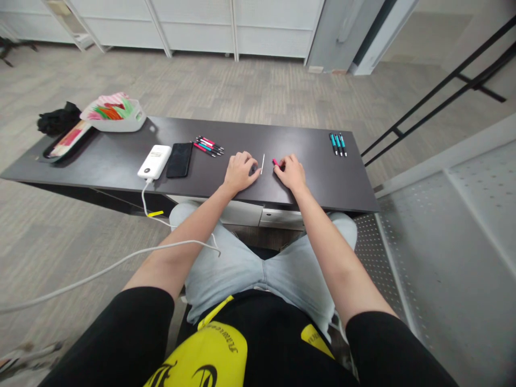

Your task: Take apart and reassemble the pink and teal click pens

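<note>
My left hand [240, 172] is curled on the dark desk, its fingers closed around a small dark piece [253, 170] that looks like part of a pen. Just right of its thumb is a thin white stick [263, 164], like a pen refill; whether the thumb touches it I cannot tell. My right hand [292, 172] rests on the desk as well, fingers closed on a pink pen barrel [276, 162] whose end sticks out to the left. Between the two hands there is a small gap.
Several pink and blue pens [208, 146] lie left of my hands, beside a black phone [179, 160] and a white power bank [154, 162] with a cable. Teal pens [337, 144] lie at the right. A white basket [121, 124] and black tray [72, 152] stand far left.
</note>
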`<state>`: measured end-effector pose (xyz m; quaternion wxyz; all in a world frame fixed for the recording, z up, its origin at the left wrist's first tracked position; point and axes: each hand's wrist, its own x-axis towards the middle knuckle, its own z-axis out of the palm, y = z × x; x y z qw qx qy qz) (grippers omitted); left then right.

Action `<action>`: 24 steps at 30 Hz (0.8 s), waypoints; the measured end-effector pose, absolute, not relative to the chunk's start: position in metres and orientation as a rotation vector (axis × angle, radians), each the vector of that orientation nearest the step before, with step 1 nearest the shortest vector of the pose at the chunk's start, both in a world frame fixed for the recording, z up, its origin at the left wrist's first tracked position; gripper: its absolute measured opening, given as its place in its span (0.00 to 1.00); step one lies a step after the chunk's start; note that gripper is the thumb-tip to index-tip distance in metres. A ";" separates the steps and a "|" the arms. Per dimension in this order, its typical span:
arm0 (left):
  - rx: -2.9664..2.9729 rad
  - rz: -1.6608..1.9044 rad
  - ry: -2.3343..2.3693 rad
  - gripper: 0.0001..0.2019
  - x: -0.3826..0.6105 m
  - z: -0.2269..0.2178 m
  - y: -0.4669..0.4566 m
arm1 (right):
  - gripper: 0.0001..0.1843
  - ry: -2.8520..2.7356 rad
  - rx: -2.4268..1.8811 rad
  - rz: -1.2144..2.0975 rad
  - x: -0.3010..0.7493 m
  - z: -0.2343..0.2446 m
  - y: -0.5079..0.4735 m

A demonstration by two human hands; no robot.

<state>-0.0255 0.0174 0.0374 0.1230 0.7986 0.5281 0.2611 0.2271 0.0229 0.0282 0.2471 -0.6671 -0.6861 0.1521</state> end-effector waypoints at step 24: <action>2.504 0.245 1.785 0.19 0.023 0.058 0.013 | 0.25 -1.145 -1.467 0.687 0.244 0.011 0.045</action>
